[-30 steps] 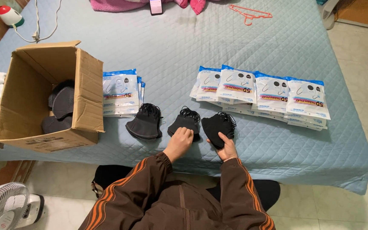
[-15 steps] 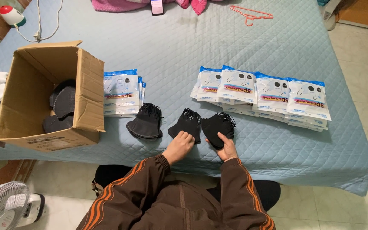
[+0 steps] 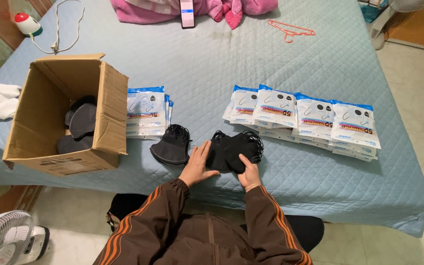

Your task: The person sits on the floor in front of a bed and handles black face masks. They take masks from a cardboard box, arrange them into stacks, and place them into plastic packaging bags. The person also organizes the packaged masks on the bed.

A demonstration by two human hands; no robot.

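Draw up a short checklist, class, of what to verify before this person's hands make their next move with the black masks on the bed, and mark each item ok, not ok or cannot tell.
1. Both hands on the work: left hand and right hand rest on the black masks: ok.
2. Masks gathered into one overlapping bunch: ok.
3. Edges of the bunch squared up: cannot tell, hands cover part.
4. Separate mask pile lies apart from the hands: ok.
5. Cardboard box open, with dark masks inside: ok.
6. Packet row beside the hands, undisturbed: ok.
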